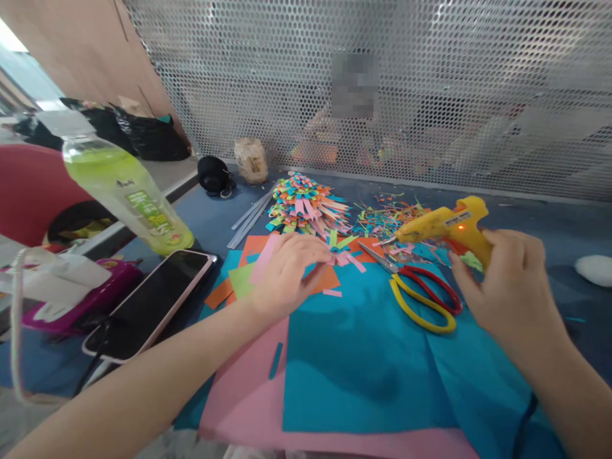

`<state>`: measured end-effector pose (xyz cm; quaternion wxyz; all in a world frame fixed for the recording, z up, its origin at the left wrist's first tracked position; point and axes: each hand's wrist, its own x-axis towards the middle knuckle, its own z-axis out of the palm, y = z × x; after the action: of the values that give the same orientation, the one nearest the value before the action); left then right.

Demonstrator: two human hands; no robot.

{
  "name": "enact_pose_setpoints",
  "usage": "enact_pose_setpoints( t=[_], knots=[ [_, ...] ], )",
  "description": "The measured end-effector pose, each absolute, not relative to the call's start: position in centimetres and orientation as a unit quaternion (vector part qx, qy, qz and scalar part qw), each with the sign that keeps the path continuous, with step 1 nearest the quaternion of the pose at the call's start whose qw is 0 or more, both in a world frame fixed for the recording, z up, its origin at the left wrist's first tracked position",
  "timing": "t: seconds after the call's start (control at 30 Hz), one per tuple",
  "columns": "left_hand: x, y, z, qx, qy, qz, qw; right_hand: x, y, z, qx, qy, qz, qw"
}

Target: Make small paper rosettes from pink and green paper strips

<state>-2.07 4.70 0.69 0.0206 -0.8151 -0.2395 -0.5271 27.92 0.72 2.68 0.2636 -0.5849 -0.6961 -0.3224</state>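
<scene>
My right hand [507, 287] grips a yellow hot glue gun [447, 226] whose nozzle points left toward a small pile of pink and green paper strips [345, 254]. My left hand [285, 273] rests fingers-down on those strips, pinching at them; a longer pink strip [262, 256] lies across its back. Both hands hover over a large blue paper sheet [368, 357] that lies on a pink sheet [243, 395]. Red and yellow scissors [421, 294] lie between the hands.
A round multicoloured paper-strip piece [303, 204] and loose scraps [387, 220] lie farther back. At the left are a phone [148, 303], a green drink bottle [129, 191] and a magenta case [71, 303]. A perforated metal screen [430, 83] closes the far side.
</scene>
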Motion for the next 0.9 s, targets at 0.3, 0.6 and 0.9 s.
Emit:
enact_pose_setpoints(
  t=[0.3, 0.6, 0.9],
  knots=[
    [-2.2, 4.3, 0.6, -0.852, -0.164, -0.486, 0.102, 32.2, 4.2, -1.5, -0.795, -0.536, -0.221, 0.179],
    [-1.3, 3.1, 1.2, -0.875, -0.034, -0.448, 0.18, 23.4, -0.9, 2.6, -0.47, -0.835, -0.042, 0.282],
    [-0.6, 3.0, 0.4, -0.872, -0.025, -0.447, 0.2, 22.1, -1.9, 2.0, -0.43, -0.843, 0.002, 0.323]
  ],
)
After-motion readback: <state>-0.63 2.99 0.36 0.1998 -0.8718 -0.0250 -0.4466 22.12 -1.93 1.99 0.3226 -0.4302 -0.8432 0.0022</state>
